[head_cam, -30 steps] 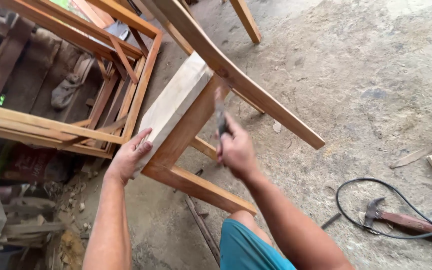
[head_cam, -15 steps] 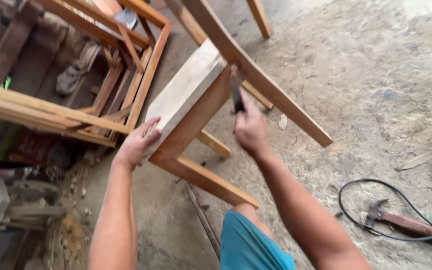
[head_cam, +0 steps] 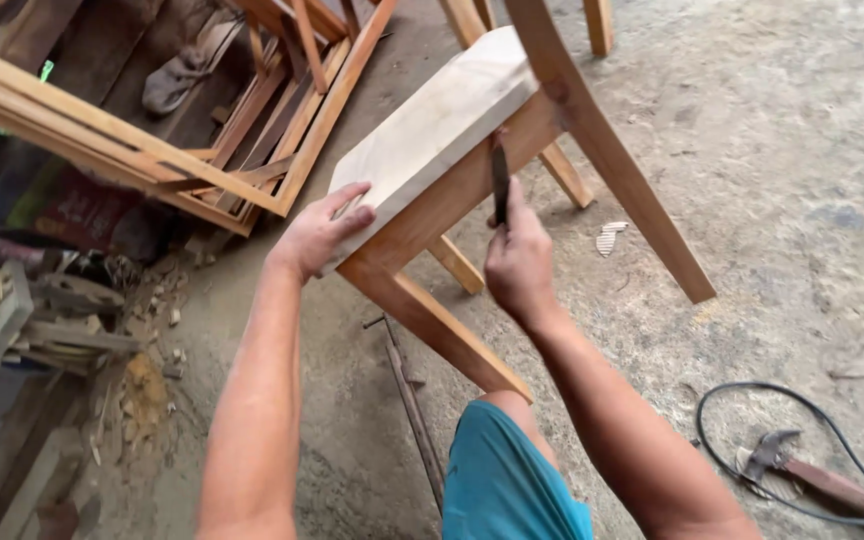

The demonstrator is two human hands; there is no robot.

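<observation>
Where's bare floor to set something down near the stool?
Free: concrete right of the stool, from its long leg to the cable and hammer; only a small scrap there. Crowded: left, frames and offcuts. Left hand rests on the seat; right hand grips a tool.
</observation>
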